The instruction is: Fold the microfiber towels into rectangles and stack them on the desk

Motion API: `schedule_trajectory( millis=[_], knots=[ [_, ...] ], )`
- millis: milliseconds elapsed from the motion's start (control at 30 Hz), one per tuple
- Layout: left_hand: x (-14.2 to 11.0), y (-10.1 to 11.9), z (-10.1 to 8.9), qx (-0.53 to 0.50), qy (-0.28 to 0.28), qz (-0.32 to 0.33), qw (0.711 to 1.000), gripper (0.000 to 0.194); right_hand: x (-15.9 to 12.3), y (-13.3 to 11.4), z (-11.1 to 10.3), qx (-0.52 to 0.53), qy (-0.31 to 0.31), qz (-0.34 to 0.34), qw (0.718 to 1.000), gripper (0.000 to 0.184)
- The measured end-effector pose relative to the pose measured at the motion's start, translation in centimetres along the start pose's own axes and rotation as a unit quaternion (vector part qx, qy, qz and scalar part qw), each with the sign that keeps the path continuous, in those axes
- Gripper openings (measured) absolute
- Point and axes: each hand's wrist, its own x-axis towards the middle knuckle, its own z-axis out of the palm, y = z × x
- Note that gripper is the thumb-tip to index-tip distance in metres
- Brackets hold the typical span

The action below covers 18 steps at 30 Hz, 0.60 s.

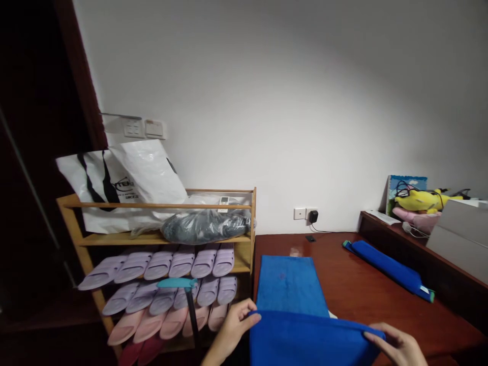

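Note:
A blue cloth [305, 339] hangs between my two hands at the bottom of the view, its upper edge stretched nearly straight. My left hand [240, 321] pinches its left corner between thumb and fingers. At the right corner, my right hand [398, 341] grips the same edge. Just beyond, another piece of blue cloth [287, 282] lies flat on the reddish-brown table [343, 290], with a faint dark spot on it. The held cloth covers its near part, so I cannot tell whether the two are joined. A bit of something white shows beside it.
To the left stands a wooden shoe rack [165, 239] with purple and pink slippers, a white bag [148, 173] on top, and a blue-topped handle [177, 283] in front. On the right lie a long blue bundle [389, 267], a yellow plush toy [421, 201] and grey boxes [461, 229].

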Motion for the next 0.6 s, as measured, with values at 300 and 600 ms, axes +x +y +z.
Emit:
schedule_trajectory(
  millis=[300,600],
  knots=[
    [1.3,8.7,-2.6,0.054,0.131,0.114,0.983,0.032,2.0,-6.2,-1.5,0.009,0.115,-0.096,0.989,0.034],
    [2.0,13.5,-4.2,0.098,0.125,0.161,0.974,0.029,3.2,-10.1,-2.5,0.017,0.159,-0.139,0.977,0.037]
  ],
)
